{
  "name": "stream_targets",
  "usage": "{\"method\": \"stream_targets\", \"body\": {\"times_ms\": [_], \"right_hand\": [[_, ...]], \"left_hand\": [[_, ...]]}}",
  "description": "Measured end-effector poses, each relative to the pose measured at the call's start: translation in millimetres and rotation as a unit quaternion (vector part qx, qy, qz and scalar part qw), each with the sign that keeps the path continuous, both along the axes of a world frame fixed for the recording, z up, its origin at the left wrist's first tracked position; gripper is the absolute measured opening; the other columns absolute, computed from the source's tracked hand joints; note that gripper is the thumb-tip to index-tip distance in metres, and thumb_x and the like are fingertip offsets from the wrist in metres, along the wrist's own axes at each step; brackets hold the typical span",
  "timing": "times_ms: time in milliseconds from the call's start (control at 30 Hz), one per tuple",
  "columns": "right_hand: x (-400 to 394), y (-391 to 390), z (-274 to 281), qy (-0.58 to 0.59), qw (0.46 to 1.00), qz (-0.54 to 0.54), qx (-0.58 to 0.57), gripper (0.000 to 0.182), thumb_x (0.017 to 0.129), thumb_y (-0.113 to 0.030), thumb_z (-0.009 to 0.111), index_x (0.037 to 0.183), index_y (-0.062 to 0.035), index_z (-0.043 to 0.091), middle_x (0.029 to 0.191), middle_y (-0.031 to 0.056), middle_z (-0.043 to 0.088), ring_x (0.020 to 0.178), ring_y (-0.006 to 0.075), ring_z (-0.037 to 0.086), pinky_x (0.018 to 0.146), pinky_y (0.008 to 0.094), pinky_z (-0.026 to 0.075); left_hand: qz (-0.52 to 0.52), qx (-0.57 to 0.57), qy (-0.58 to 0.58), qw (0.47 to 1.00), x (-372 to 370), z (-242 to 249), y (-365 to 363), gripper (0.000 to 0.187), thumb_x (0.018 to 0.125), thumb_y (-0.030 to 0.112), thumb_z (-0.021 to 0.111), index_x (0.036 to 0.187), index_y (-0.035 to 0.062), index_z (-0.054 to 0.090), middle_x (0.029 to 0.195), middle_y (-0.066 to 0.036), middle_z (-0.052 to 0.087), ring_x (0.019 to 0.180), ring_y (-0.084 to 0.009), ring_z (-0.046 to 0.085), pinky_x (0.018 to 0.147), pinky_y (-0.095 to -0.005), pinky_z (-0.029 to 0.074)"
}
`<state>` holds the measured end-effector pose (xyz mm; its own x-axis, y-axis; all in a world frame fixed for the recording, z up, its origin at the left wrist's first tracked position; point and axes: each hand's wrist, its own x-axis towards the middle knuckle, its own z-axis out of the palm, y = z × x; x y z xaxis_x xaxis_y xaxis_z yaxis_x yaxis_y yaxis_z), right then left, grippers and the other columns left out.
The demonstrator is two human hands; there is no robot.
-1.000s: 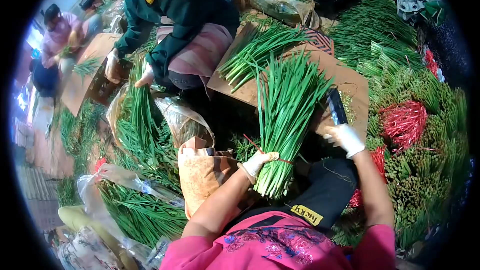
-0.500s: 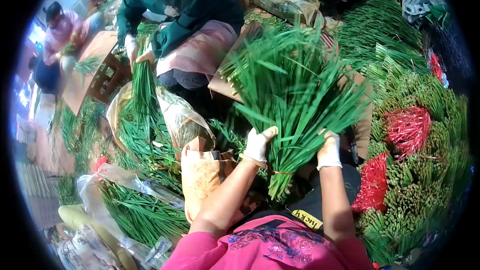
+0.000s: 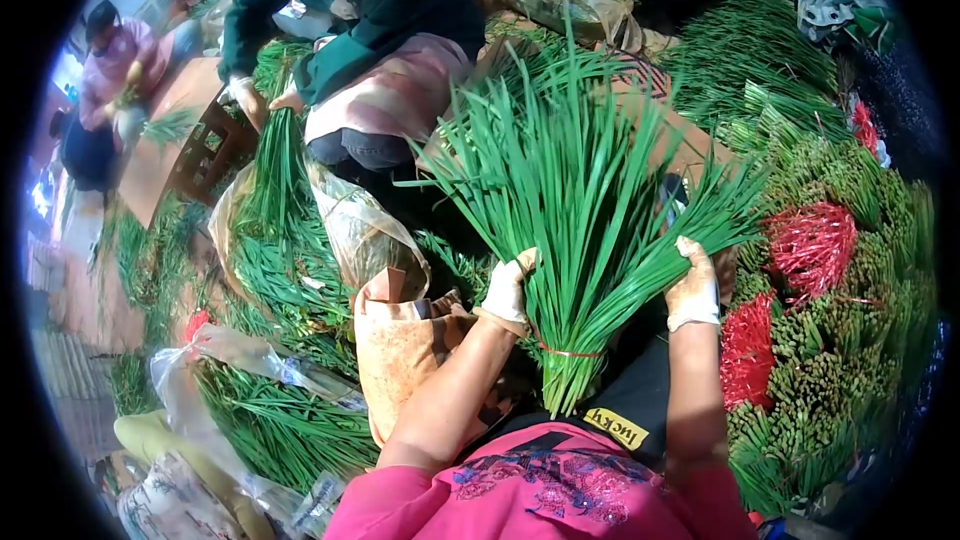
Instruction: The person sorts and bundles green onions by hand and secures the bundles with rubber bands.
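In front of my lap stands a large bunch of garlic chives [image 3: 575,200], its pale stem ends low and its leaves fanned upward. A thin red tie [image 3: 570,352] circles it near the bottom. My left hand [image 3: 508,290], in a white glove with the fingertips bare, grips the leaves on the left side. On the right, my right hand [image 3: 693,285], gloved the same way, is closed around a portion of leaves pulled outward from the rest. Its fingers are partly hidden behind the leaves.
Stacked chive bundles [image 3: 850,370] with red ties [image 3: 810,250] lie at my right. Plastic-wrapped chives [image 3: 280,410] and an open bag [image 3: 365,230] are at left. Opposite, a person in a green jacket [image 3: 370,30] holds chives. Cardboard [image 3: 665,125] lies behind my bunch.
The bunch has turned more upright and its leaves have spread wider. My right hand has moved right and slightly up, drawing leaves outward. The person opposite has lowered their bunch slightly.
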<state>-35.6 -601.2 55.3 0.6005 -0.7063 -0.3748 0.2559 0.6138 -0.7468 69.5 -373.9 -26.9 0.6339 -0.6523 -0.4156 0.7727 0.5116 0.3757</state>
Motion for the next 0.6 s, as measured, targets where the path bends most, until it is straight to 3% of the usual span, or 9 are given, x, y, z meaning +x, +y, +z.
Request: {"method": "stream_targets", "body": {"times_ms": [133, 233, 267, 300, 367, 400, 467, 533, 600], "right_hand": [[-6, -29, 23, 0.010, 0.999, -0.042, -0.020, 0.037, 0.073, -0.009, 0.065, 0.108, -0.0042, 0.054, 0.098, 0.0068, 0.059, 0.088, 0.0226, 0.059, 0.080, 0.0400, 0.051], [-18, -65, 82, -0.023, 0.996, -0.073, -0.047, 0.033, 0.079, -0.019, 0.063, 0.109, -0.0067, 0.055, 0.099, 0.0058, 0.058, 0.087, 0.0227, 0.057, 0.082, 0.0395, 0.049], [-28, -92, 102, 0.012, 0.975, -0.135, -0.178, 0.037, 0.083, -0.020, 0.059, 0.117, -0.0052, 0.053, 0.103, 0.0055, 0.059, 0.086, 0.0215, 0.057, 0.081, 0.0377, 0.049], [-45, -125, 117, -0.094, 0.949, -0.078, -0.289, 0.042, 0.090, -0.020, 0.050, 0.129, -0.0041, 0.046, 0.117, 0.0089, 0.057, 0.096, 0.0206, 0.056, 0.086, 0.0352, 0.047], [-53, -110, 159, -0.116, 0.931, -0.211, -0.274, 0.046, 0.096, -0.027, 0.035, 0.137, -0.0055, 0.037, 0.141, 0.0137, 0.037, 0.128, 0.0216, 0.037, 0.106, 0.0343, 0.032], [-58, -103, 160, -0.053, 0.931, -0.187, -0.310, 0.047, 0.096, -0.025, 0.036, 0.138, -0.0052, 0.035, 0.143, 0.0138, 0.034, 0.131, 0.0213, 0.033, 0.106, 0.0334, 0.032], [-74, -87, 129, 0.031, 0.938, -0.010, -0.346, 0.052, 0.096, -0.031, 0.035, 0.138, -0.0010, 0.032, 0.146, 0.0139, 0.028, 0.132, 0.0226, 0.032, 0.111, 0.0337, 0.025], [-80, -58, 97, 0.240, 0.913, 0.205, -0.260, 0.048, 0.094, -0.024, 0.042, 0.134, 0.0015, 0.039, 0.140, 0.0164, 0.038, 0.126, 0.0220, 0.041, 0.107, 0.0324, 0.031], [-92, -18, 48, 0.195, 0.827, 0.382, -0.364, 0.034, 0.087, -0.008, 0.054, 0.118, 0.0055, 0.055, 0.112, 0.0135, 0.062, 0.104, 0.0187, 0.059, 0.093, 0.0295, 0.044]], "left_hand": [[-0.003, -0.033, 0.026, 0.999, -2, 14, 3, 0.031, 0.084, 0.029, 0.061, 0.104, 0.0056, 0.059, 0.093, -0.006, 0.065, 0.080, -0.0195, 0.063, 0.069, -0.0359, 0.055], [-0.031, -0.058, 0.062, 0.996, 1, 2, 5, 0.021, 0.088, 0.025, 0.056, 0.099, 0.0085, 0.061, 0.091, -0.005, 0.065, 0.080, -0.0201, 0.063, 0.071, -0.0368, 0.054], [-0.014, -0.054, 0.089, 0.994, -1, 12, 8, 0.022, 0.089, 0.027, 0.055, 0.100, 0.0097, 0.060, 0.093, -0.005, 0.065, 0.080, -0.0211, 0.063, 0.071, -0.0383, 0.054], [-0.019, -0.067, 0.084, 0.994, 0, 11, 10, 0.022, 0.088, 0.027, 0.055, 0.101, 0.0099, 0.060, 0.094, -0.005, 0.065, 0.080, -0.0217, 0.063, 0.071, -0.0385, 0.054], [0.008, -0.065, 0.083, 0.994, 2, -4, 11, 0.031, 0.087, 0.030, 0.056, 0.106, 0.0057, 0.059, 0.096, -0.009, 0.065, 0.081, -0.0242, 0.065, 0.072, -0.0392, 0.055], [-0.013, -0.105, 0.035, 0.994, 9, -28, 11, 0.032, 0.087, 0.032, 0.055, 0.106, 0.0058, 0.059, 0.096, -0.009, 0.065, 0.082, -0.0251, 0.064, 0.073, -0.0399, 0.055], [-0.010, -0.128, 0.040, 0.991, 8, -1, 15, 0.033, 0.087, 0.033, 0.055, 0.106, 0.0062, 0.059, 0.097, -0.010, 0.065, 0.083, -0.0256, 0.064, 0.074, -0.0403, 0.054], [0.001, -0.126, 0.084, 0.988, 10, 9, 15, 0.035, 0.085, 0.035, 0.057, 0.103, 0.0051, 0.061, 0.096, -0.011, 0.066, 0.083, -0.0266, 0.064, 0.076, -0.0410, 0.054], [0.008, -0.130, 0.098, 0.987, 11, 12, 16, 0.037, 0.084, 0.036, 0.057, 0.102, 0.0045, 0.062, 0.095, -0.011, 0.066, 0.083, -0.0266, 0.065, 0.076, -0.0418, 0.054]]}}
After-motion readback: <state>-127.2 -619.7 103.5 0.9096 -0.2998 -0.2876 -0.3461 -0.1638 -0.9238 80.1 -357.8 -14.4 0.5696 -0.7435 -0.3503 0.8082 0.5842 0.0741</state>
